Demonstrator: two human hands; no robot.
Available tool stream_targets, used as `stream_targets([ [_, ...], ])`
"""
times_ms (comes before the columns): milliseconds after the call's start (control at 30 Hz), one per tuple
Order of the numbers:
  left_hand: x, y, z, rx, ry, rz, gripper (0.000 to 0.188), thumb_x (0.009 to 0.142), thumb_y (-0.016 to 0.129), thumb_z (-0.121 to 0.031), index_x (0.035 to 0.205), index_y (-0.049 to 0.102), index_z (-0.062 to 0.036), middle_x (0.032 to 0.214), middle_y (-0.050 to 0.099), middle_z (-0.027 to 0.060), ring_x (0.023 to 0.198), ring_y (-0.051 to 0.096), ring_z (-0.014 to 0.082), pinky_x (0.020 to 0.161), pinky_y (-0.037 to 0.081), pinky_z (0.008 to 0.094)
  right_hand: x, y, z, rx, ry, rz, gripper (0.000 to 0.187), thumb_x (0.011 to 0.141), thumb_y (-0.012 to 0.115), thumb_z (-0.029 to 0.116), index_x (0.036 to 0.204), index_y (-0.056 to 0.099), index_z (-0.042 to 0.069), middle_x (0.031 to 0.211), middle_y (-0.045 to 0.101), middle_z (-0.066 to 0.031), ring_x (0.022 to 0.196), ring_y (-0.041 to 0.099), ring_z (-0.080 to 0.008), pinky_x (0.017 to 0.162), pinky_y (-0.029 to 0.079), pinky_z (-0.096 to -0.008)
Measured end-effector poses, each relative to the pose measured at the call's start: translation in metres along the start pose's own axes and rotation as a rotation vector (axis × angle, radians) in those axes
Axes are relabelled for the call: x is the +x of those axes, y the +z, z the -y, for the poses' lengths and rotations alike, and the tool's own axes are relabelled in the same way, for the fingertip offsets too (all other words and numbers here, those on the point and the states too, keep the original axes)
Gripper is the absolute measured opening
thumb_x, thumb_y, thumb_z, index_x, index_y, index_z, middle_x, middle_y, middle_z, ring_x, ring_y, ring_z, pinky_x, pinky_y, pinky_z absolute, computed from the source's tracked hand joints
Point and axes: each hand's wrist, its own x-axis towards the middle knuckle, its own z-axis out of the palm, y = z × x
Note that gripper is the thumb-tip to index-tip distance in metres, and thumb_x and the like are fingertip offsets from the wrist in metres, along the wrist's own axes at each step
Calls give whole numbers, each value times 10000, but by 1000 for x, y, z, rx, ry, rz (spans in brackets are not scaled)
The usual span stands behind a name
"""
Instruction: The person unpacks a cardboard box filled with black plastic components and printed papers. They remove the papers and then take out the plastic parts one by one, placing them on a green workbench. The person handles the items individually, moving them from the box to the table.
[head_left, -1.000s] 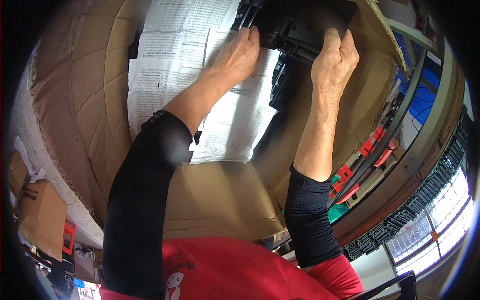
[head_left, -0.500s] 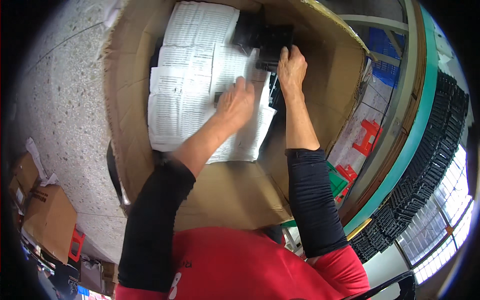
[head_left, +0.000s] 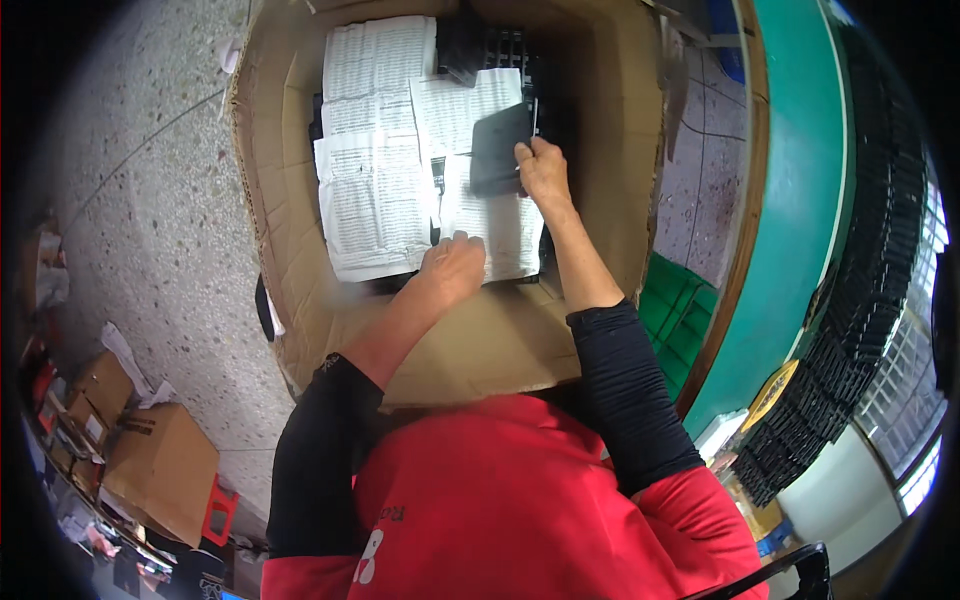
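Inside a deep cardboard box point(head_left: 450, 345), printed paper sheets point(head_left: 375, 200) lie overlapping on black parts point(head_left: 508, 48). My right hand point(head_left: 545, 175) is closed on the edge of a dark flat rectangular plate point(head_left: 497, 150), holding it over the right-hand sheets. My left hand point(head_left: 453, 268) rests at the near edge of the papers, fingers curled together. What is between those fingers, if anything, is hidden. A narrow gap between the sheets shows black parts beneath. Another black piece point(head_left: 460, 45) lies at the far end of the papers.
The box walls stand around both hands. To the right is a green-topped table point(head_left: 790, 200) with stacked black parts point(head_left: 850, 330) along its far side; a green crate point(head_left: 672, 315) sits below it. Cartons point(head_left: 165, 470) and a red stool point(head_left: 220, 510) are at lower left.
My right hand has brought the dark plate nearer, from the box's far side to over the sheets. My left hand has drawn back to the near paper edge. The view has shifted.
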Motion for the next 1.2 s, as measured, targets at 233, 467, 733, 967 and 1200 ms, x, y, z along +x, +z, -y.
stream_targets([
  [233,-63,-26,-30,53,10,99,373,845,574,-269,1019,564,60,963,590,269,954,587,405,847,472,455,-78,-10,-8,-416,-214,195,254,874,503,232,923,617,10,888,645,-250,891,629,-388,780,493,-461],
  [467,-121,11,-43,-151,178,210,570,936,349,-442,808,598,54,786,592,284,788,583,425,736,425,487,-154,-15,-12,-598,-333,428,279,854,499,201,959,657,-4,938,660,-220,926,642,-345,781,501,-430],
  [733,-152,21,-58,-5,12,6,637,948,289,-490,816,612,43,804,604,279,813,583,435,721,425,494,-213,-25,-27,-665,-530,395,215,825,516,140,908,677,26,923,673,-181,879,657,-331,730,525,-429],
  [967,-179,29,-80,213,84,-108,429,871,486,-393,864,649,4,804,636,250,805,621,401,730,479,484,-229,-25,-41,-567,-451,349,239,813,538,177,927,678,19,940,668,-197,896,654,-340,752,518,-433],
  [1200,-172,43,-68,336,103,-202,279,834,537,-265,813,621,0,767,632,236,739,625,393,667,490,484,-230,-31,-38,-457,-345,397,399,865,503,339,970,657,-14,1001,639,-241,966,614,-385,841,477,-448],
])
